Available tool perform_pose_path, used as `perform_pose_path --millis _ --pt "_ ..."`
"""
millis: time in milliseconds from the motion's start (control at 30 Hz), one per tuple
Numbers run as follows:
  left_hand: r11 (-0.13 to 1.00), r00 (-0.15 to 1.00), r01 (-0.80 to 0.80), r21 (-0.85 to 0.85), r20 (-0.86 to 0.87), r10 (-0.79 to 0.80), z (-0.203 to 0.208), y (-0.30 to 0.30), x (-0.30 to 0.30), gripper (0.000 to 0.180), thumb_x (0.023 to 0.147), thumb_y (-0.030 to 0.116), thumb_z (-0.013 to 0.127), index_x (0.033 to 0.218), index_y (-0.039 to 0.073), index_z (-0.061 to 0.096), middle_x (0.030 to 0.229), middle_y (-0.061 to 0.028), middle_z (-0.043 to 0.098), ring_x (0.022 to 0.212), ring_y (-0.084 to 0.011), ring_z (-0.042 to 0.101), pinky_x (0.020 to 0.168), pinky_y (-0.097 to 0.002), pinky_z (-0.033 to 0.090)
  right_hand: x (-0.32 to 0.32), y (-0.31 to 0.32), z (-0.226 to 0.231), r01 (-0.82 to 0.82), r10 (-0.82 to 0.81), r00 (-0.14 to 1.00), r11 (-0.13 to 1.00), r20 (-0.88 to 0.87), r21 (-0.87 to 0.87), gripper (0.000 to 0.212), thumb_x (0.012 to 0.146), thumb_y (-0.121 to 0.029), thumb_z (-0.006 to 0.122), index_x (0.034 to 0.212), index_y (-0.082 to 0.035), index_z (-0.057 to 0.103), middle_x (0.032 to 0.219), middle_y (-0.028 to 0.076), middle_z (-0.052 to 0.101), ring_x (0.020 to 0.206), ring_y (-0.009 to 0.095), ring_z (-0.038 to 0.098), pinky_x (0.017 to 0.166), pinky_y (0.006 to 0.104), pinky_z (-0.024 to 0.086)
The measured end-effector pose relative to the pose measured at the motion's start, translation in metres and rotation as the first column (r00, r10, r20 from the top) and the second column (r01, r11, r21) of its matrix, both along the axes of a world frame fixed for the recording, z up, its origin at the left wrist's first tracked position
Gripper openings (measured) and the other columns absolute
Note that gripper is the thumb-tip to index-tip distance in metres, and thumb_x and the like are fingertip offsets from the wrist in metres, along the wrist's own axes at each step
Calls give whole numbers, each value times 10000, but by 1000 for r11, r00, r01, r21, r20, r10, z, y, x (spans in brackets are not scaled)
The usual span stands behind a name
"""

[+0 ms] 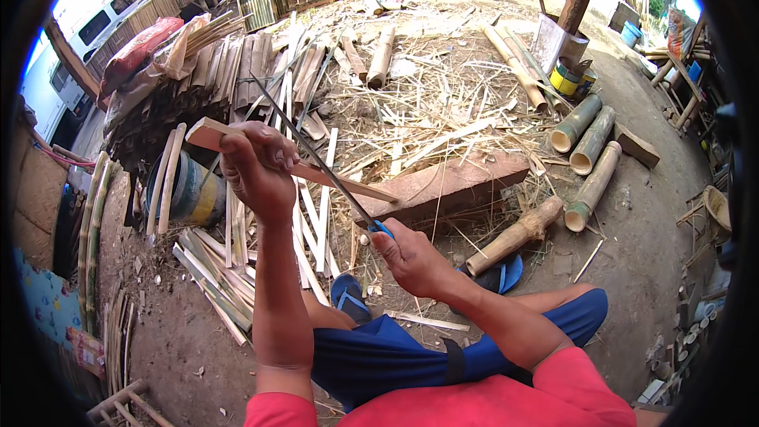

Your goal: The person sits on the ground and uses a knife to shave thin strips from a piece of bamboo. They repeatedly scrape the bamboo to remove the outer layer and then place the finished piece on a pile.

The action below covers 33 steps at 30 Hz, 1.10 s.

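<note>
Scraps (443, 115) litter the yard (632, 205) as a left hand (259, 162) clutches a strip (360, 187) near the beam's (466, 178) left end; the right hand (415, 261) grips a knife (348, 194), whose slipping could cut the left.

At the near edge the person wears a pinkish-red shirt (482, 405) with short sleeves (575, 386), both forearms (286, 300) bare down to an uncovered left hand (261, 168) and right hand (413, 261). Farther out come blue shorts (383, 354) crossed by a dark band (455, 360), then dark, blue-rimmed sandals (512, 272), one left, one right
</note>
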<state>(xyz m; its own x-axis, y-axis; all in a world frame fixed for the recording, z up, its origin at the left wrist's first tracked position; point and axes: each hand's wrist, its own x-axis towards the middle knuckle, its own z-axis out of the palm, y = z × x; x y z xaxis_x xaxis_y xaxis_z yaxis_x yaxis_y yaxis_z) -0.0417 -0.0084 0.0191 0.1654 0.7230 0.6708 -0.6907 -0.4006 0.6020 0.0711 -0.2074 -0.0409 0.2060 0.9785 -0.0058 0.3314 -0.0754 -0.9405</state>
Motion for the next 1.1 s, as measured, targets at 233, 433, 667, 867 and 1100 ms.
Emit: perform_pose_path --millis 233,433,667,867,1100 --pt "997 998 -60 -47 26 61 -1 -1 0 471 1019 534 474 890 83 523 633 -6 434 503 -101 409 502 -277 403 3 8 -4 33 -29 994 999 101 -37 358 1051 -382 457 1049 -25 484 682 269 600 702 524 580 611 570 421" --pt "998 998 -66 -5 10 66 0 3 -3 473 1020 535 475 885 84 524 624 -2 423 510 -102 425 503 -274 405 29 -1 -130 226 -185 968 936 169 -271 441 1035 -432 446 1015 -6 556 836 327 638 869 529 618 725 569 468" --pt "993 994 -109 -52 -1 109 5 3 3 490 1015 547 478 870 81 525 610 0 414 507 -102 429 508 -266 403 54 -8 -153 210 -136 958 932 253 -294 539 1044 -482 396 1007 27 568 875 323 635 892 529 610 745 566 468" --pt "996 996 -87 -22 1 87 3 -2 7 494 1017 552 469 870 83 522 613 -2 423 506 -101 427 509 -272 409 1 18 -80 133 -133 991 991 20 -24 341 1049 -352 481 980 -18 491 674 249 553 634 487 541 562 479 411" --pt "983 990 -123 -138 58 132 1 9 -15 468 1021 534 477 847 103 527 623 -2 435 501 -105 413 505 -262 392 25 -12 -201 288 -242 931 947 273 -140 413 1031 -417 456 977 -17 542 800 298 617 874 526 601 703 546 464"
